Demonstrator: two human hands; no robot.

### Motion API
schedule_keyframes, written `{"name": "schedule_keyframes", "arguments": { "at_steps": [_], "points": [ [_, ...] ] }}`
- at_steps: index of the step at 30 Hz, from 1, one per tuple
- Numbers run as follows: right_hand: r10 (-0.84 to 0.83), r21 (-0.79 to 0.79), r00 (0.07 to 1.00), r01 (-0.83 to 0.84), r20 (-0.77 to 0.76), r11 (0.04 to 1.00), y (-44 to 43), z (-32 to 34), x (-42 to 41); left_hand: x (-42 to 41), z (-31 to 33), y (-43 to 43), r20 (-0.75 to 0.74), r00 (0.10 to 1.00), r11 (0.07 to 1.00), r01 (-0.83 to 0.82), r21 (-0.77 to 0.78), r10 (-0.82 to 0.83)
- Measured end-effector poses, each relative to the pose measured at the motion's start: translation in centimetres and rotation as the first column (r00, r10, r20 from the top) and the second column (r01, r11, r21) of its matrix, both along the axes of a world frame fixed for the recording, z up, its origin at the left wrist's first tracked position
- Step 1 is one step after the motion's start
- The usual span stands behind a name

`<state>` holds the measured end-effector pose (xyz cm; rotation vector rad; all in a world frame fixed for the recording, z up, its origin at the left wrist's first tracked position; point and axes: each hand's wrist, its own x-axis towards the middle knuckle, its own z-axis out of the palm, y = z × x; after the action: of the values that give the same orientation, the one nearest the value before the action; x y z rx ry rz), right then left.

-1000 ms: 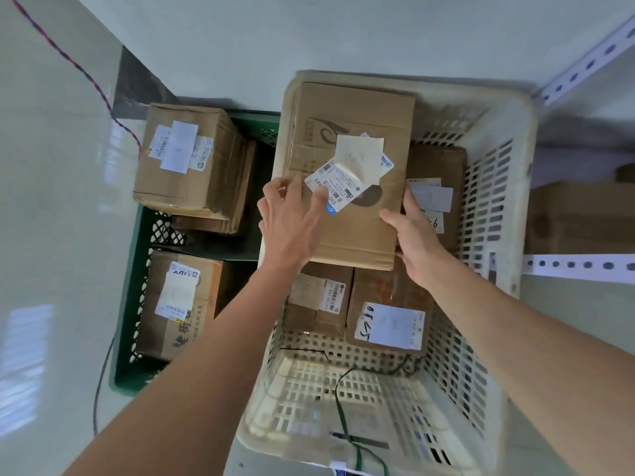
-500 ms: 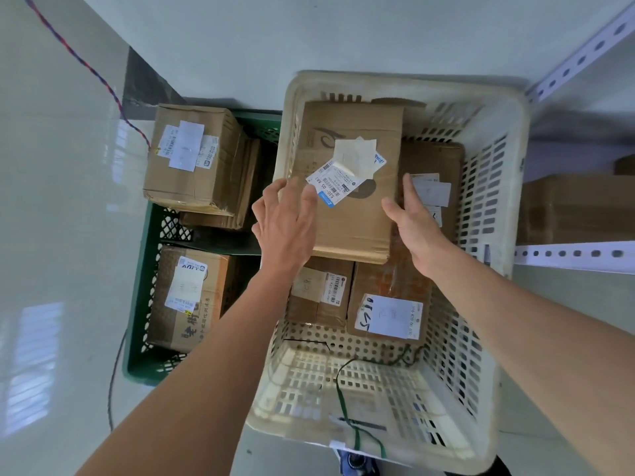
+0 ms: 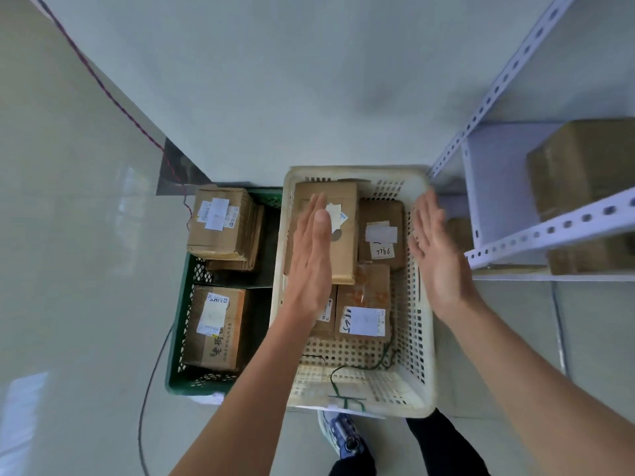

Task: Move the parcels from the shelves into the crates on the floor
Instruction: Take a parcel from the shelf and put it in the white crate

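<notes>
Taking the white crate (image 3: 424, 304) as the reference, the scene is being recorded from left to right. The green crate (image 3: 177, 338) is touching its left wall and is carrying three labelled parcels, none being handled. Above the left half of the white crate, the left hand (image 3: 311, 255) is being held flat with fingers extended, its grip wide and holding nothing. Beneath it, the large parcel (image 3: 343, 249) is lying released at the far left of the white crate, resting across smaller parcels. To its right inside the crate, the parcel marked 7786 (image 3: 381, 231) is being left undisturbed. Over the right wall of the crate, the right hand (image 3: 436, 255) is likewise being held open and empty. Further right, the shelf (image 3: 549, 231) is still carrying at least one brown parcel (image 3: 580, 170).

Against the earlier frames, both hands were gripping the large parcel at its near corners; they are now being drawn up and apart. The camera is also being raised. One transfer is being judged complete, with the shelf stock remaining to be moved.
</notes>
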<state>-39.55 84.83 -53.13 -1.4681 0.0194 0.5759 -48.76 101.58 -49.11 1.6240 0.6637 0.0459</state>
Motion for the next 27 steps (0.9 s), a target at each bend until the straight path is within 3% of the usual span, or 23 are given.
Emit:
{"name": "schedule_keyframes", "arguments": {
  "at_steps": [6, 12, 20, 27],
  "points": [
    [-0.09, 0.091, 0.995, 0.085, 0.048, 0.992, -5.4, 12.8, -3.3, -2.0, 12.6, -5.9, 0.098, 0.99, 0.992, 0.104, -0.069, -0.097],
    [-0.126, 0.108, 0.99, 0.119, 0.061, 0.987, -14.2, 20.6, -6.5, -3.9, 19.9, -14.7, 0.073, 0.987, 0.986, 0.146, -0.081, -0.14],
    [-0.155, 0.096, 0.984, 0.146, 0.087, 0.985, -31.1, 25.0, -8.6, -6.2, 23.0, -28.8, -0.003, 0.992, 0.985, 0.126, -0.12, -0.128],
    [-0.192, 0.11, 0.981, 0.187, 0.033, 0.976, -42.3, 24.9, -8.0, -7.4, 22.6, -37.9, -0.064, 0.993, 0.987, 0.092, -0.132, -0.101]
  ]
}}
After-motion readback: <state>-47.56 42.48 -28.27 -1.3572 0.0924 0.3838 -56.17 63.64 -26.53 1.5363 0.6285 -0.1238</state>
